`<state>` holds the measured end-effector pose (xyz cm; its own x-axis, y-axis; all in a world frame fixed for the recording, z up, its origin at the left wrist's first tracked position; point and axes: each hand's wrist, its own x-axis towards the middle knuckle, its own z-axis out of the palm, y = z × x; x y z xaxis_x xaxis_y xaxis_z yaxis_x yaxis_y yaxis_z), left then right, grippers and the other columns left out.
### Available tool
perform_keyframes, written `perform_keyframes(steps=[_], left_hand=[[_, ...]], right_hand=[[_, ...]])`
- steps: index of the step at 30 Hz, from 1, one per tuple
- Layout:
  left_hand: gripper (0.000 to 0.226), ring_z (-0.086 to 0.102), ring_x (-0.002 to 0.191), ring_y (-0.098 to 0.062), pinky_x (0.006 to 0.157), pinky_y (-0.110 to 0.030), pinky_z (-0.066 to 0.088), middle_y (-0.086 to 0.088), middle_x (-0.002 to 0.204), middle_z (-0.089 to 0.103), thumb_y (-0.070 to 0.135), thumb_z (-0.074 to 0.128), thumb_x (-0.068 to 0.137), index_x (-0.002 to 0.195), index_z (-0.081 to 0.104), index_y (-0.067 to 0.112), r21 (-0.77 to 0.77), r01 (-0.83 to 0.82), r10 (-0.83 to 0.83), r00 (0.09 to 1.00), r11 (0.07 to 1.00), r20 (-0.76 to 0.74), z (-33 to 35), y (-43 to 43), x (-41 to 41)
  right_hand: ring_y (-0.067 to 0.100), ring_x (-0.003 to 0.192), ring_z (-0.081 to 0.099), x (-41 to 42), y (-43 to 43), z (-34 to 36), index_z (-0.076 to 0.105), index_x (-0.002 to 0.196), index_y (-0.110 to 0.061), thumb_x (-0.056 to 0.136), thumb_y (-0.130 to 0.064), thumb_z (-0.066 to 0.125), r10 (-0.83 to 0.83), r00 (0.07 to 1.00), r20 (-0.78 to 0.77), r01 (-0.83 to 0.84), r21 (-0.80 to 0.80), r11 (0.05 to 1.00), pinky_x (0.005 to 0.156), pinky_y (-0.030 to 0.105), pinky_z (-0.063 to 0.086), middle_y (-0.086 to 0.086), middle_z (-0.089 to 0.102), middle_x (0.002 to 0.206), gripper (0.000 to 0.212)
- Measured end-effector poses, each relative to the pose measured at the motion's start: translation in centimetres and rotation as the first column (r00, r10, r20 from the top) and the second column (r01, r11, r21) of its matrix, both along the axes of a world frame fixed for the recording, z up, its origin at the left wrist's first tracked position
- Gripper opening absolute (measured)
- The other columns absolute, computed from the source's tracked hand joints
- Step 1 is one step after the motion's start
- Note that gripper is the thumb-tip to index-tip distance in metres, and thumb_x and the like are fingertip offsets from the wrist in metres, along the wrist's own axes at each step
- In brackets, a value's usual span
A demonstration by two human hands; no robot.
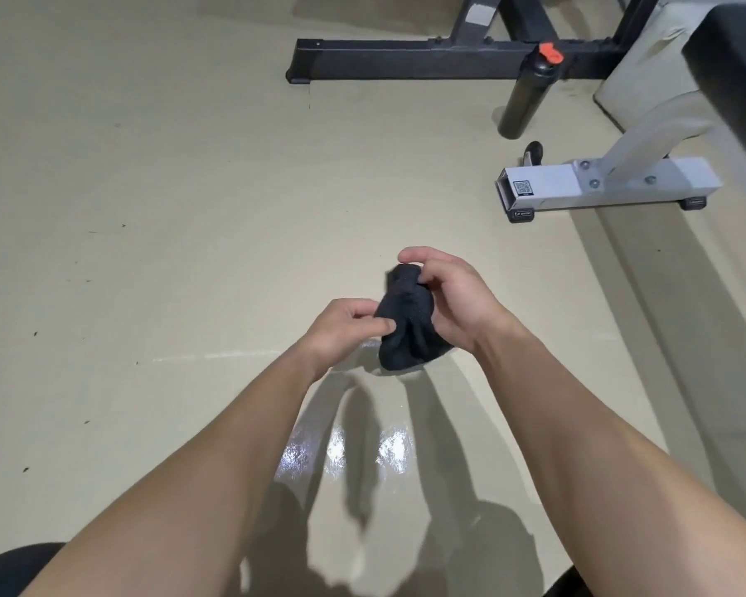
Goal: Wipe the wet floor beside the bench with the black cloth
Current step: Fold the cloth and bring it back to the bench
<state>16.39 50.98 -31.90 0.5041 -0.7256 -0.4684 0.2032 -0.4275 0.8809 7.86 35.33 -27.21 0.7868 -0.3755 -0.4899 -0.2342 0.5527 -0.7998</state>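
Note:
The black cloth [408,321] is bunched up and held above the beige floor between both hands. My left hand [345,327] pinches its left side with thumb and fingers. My right hand [446,295] grips its top and right side. A wet, shiny patch [354,454] spreads over the floor below the cloth and between my forearms, reflecting light. The bench [647,174], with a grey metal foot and a dark pad, stands at the right.
A black bottle with an orange cap [528,94] stands on the floor near the bench. A black metal rack base [405,60] runs along the back. A short black handle [533,152] lies by the bench foot. Open floor stretches to the left.

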Motion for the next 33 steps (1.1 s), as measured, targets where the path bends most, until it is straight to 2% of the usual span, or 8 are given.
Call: perform_keyframes(steps=[7, 12, 15, 18, 21, 25, 28, 33], left_hand=[[0.017, 0.053, 0.061, -0.017, 0.06, -0.029, 0.039, 0.008, 0.069, 0.059, 0.01, 0.069, 0.074, 0.07, 0.054, 0.017, -0.006, -0.041, 0.041, 0.987, 0.999, 0.156, 5.2, -1.5, 0.0], [0.038, 0.037, 0.058, -0.017, 0.054, -0.032, 0.031, 0.012, 0.062, 0.039, -0.003, 0.053, 0.069, 0.06, 0.035, 0.029, 0.05, 0.024, -0.04, 0.934, 0.998, 0.354, 11.8, -0.9, -1.6], [0.031, 0.059, 0.067, -0.027, 0.061, -0.045, 0.047, 0.003, 0.076, 0.052, 0.006, 0.055, 0.069, 0.064, 0.037, 0.031, 0.148, 0.062, -0.119, 0.902, 0.987, 0.415, 16.8, 0.2, -2.5], [0.035, 0.062, 0.067, -0.023, 0.062, -0.041, 0.047, 0.0, 0.079, 0.062, 0.017, 0.067, 0.074, 0.08, 0.036, 0.034, 0.196, -0.016, -0.058, 0.929, 0.98, 0.367, 21.7, 1.5, -3.6], [0.043, 0.066, 0.07, -0.013, 0.066, -0.031, 0.049, 0.011, 0.082, 0.066, 0.037, 0.078, 0.076, 0.102, 0.044, 0.037, 0.252, -0.008, -0.069, 0.954, 0.968, 0.293, 26.2, 2.9, -3.8], [0.022, 0.061, 0.062, -0.012, 0.072, -0.036, 0.051, 0.007, 0.062, 0.064, 0.042, 0.069, 0.082, 0.074, 0.052, 0.031, 0.397, 0.163, -0.332, 0.852, 0.903, 0.405, 30.2, 5.4, -2.9], [0.019, 0.063, 0.069, -0.015, 0.071, -0.034, 0.05, 0.007, 0.069, 0.067, 0.038, 0.072, 0.084, 0.073, 0.057, 0.03, 0.422, 0.105, -0.266, 0.9, 0.901, 0.345, 32.4, 7.5, -2.0], [0.014, 0.059, 0.071, -0.022, 0.066, -0.035, 0.046, -0.001, 0.078, 0.067, 0.028, 0.074, 0.089, 0.079, 0.064, 0.023, 0.385, 0.019, -0.114, 0.968, 0.923, 0.225, 35.6, 8.7, -0.1]], right_hand=[[0.029, 0.074, 0.055, 0.0, -1.7, 4.7, 0.064, 0.089, -0.013, 0.077, -0.025, 0.049, 0.019, 0.907, -0.42, -0.167, -0.32, 0.933, 0.071, 0.035, 0.042, 0.009, 0.063, 0.083, 0.023], [0.018, 0.063, 0.063, -1.7, -0.3, 10.7, 0.076, 0.081, -0.014, 0.076, -0.08, 0.057, 0.217, 0.71, -0.67, -0.521, -0.292, 0.802, 0.066, 0.031, 0.043, -0.001, 0.071, 0.074, 0.068], [0.013, 0.058, 0.06, -3.2, 1.3, 15.3, 0.072, 0.062, -0.022, 0.091, -0.047, 0.07, 0.249, 0.826, -0.506, -0.435, -0.292, 0.852, 0.063, 0.026, 0.044, -0.004, 0.067, 0.064, 0.039], [0.027, 0.07, 0.067, -4.3, 2.5, 19.8, 0.074, 0.078, -0.017, 0.095, -0.022, 0.068, 0.153, 0.937, -0.315, -0.245, -0.28, 0.928, 0.07, 0.037, 0.054, 0.012, 0.071, 0.078, 0.019], [0.032, 0.067, 0.064, -5.0, 3.7, 25.6, 0.072, 0.082, -0.015, 0.098, -0.017, 0.062, 0.158, 0.969, -0.191, -0.185, -0.132, 0.974, 0.065, 0.037, 0.054, 0.015, 0.07, 0.078, 0.019], [0.026, 0.078, 0.067, -6.0, 3.8, 32.2, 0.077, 0.092, -0.017, 0.092, -0.024, 0.064, 0.033, 0.99, -0.139, -0.033, 0.005, 0.999, 0.07, 0.036, 0.049, 0.008, 0.072, 0.086, 0.015], [0.03, 0.094, 0.069, -7.1, 2.6, 35.5, 0.074, 0.115, -0.012, 0.097, -0.023, 0.061, -0.143, 0.978, -0.151, 0.153, 0.054, 0.987, 0.082, 0.043, 0.053, 0.013, 0.073, 0.103, 0.025], [0.023, 0.089, 0.07, -8.2, 1.7, 38.6, 0.073, 0.11, -0.013, 0.1, -0.017, 0.057, -0.332, 0.923, -0.195, 0.344, 0.028, 0.939, 0.079, 0.036, 0.057, 0.008, 0.074, 0.098, 0.019]])
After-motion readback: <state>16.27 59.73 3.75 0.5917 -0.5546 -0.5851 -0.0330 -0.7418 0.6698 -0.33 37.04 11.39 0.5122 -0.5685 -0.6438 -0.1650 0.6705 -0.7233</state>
